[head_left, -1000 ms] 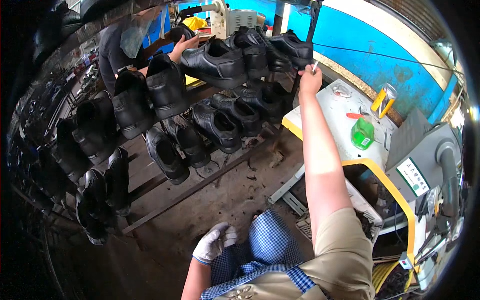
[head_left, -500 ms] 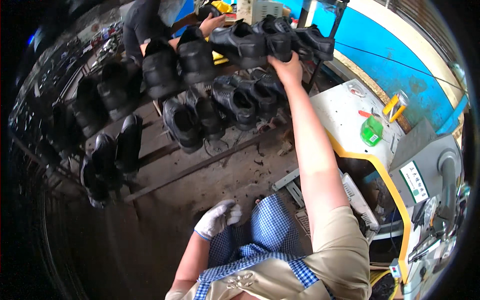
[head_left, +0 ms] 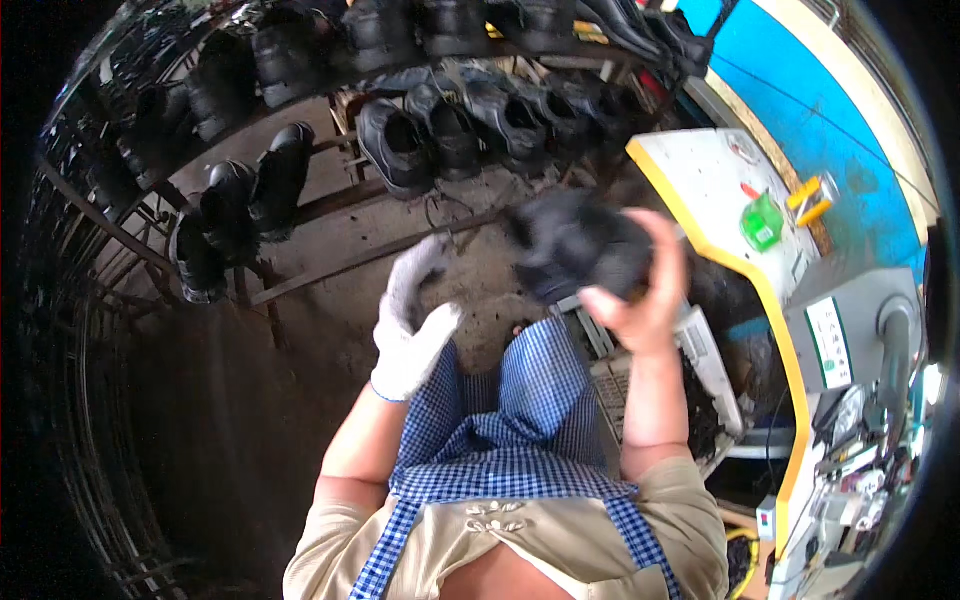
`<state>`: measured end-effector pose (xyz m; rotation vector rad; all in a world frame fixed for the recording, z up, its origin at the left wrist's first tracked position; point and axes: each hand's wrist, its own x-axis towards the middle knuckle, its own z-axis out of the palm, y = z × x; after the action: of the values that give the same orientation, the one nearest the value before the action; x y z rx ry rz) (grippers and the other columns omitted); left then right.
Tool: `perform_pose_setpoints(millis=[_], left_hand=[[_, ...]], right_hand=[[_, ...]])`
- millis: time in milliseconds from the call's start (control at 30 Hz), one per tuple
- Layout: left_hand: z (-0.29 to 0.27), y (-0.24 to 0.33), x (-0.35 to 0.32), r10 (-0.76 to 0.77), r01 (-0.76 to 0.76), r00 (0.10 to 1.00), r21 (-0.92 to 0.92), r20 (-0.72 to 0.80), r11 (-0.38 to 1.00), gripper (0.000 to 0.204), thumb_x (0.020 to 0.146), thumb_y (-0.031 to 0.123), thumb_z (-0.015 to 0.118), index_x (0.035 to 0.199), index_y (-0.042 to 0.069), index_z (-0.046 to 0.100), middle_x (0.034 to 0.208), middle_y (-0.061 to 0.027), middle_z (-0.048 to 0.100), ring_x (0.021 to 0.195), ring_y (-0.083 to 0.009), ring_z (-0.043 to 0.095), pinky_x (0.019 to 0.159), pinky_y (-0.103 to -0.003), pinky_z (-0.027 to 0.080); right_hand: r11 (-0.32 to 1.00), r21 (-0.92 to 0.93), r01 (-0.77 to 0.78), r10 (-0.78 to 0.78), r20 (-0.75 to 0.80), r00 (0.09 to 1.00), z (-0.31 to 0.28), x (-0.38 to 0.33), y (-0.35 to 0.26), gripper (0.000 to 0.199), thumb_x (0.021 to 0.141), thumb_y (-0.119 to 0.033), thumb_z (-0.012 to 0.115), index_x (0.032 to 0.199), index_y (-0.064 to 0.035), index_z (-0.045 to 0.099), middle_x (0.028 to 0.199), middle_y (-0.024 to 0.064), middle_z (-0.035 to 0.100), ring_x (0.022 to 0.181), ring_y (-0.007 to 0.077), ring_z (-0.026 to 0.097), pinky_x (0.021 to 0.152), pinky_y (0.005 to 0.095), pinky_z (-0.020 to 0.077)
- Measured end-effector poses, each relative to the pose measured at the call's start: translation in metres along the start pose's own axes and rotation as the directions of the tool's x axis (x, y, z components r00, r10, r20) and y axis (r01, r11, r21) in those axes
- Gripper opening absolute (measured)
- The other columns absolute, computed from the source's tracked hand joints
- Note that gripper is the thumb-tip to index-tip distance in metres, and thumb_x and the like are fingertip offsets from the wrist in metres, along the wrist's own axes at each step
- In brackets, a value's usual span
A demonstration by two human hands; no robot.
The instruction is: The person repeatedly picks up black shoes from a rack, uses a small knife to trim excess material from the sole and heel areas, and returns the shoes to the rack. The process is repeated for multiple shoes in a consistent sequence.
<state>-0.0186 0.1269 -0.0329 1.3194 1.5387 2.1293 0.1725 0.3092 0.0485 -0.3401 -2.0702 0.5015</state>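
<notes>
My bare right hand point(head_left: 650, 290) grips a black shoe point(head_left: 575, 250) by one end, holding it in front of me above my lap. The shoe is smeared by motion. To its left, my left hand point(head_left: 410, 330) in a white glove is raised with thumb and fingers apart and nothing between them. A gap separates the glove from the shoe. Beyond both hands, more black shoes point(head_left: 505, 125) stand side by side on the lower tier of a rack, and others point(head_left: 380, 35) line the tier above.
A dark metal rack point(head_left: 350, 275) spans the far side and the left. On the right stands a white worktable point(head_left: 690, 170) with a yellow edge, holding a green container point(head_left: 762, 222) and a yellow can point(head_left: 810, 200). A grey machine point(head_left: 850, 320) sits nearer me.
My right hand has drawn back from the upper tier with a black shoe in it. The gloved left hand has risen from my lap and opened. My view has tilted down.
</notes>
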Motion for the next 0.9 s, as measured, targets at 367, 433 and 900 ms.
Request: perform_pose_setpoints(millis=[367, 433, 900], left_hand=[[0.004, 0.059, -0.018, -0.527, 0.599, 0.786, -0.187, 0.324, 0.779, 0.027, 0.096, 0.018, 0.065, 0.116, 0.000, 0.065, 0.101, -0.0057, 0.071, 0.087, -0.0107, 0.064, 0.078, -0.026, 0.052], [0.004, 0.045, -0.028, -0.416, 0.443, 0.859, -0.023, 0.299, 0.896, 0.034, 0.095, 0.016, 0.068, 0.123, -0.001, 0.060, 0.108, -0.0067, 0.069, 0.095, -0.0125, 0.064, 0.084, -0.028, 0.052], [0.016, 0.036, -0.029, 0.009, -0.068, 0.979, 0.284, 0.205, 0.956, 0.029, 0.085, 0.011, 0.074, 0.113, 0.003, 0.069, 0.102, -0.0157, 0.069, 0.090, -0.0326, 0.067, 0.079, -0.035, 0.053]], right_hand=[[0.959, 0.279, -0.043, -0.077, 0.405, 0.911, 0.043, -0.038, -0.016, 0.043, 0.074, -0.001, 0.080, 0.116, -0.0074, 0.071, 0.104, 0.0069, 0.062, 0.075, 0.0142, 0.067, 0.062, 0.0261, 0.0548], [0.978, 0.206, 0.024, -0.115, 0.442, 0.890, 0.033, -0.028, -0.031, 0.041, 0.073, 0.000, 0.079, 0.113, -0.0071, 0.071, 0.098, 0.0052, 0.063, 0.071, 0.0168, 0.068, 0.062, 0.0284, 0.0560], [0.978, 0.134, 0.161, -0.198, 0.332, 0.922, 0.053, -0.039, -0.024, 0.016, 0.085, -0.002, 0.068, 0.097, -0.0066, 0.058, 0.093, 0.0044, 0.056, 0.069, 0.0187, 0.063, 0.052, 0.0326, 0.0503]])
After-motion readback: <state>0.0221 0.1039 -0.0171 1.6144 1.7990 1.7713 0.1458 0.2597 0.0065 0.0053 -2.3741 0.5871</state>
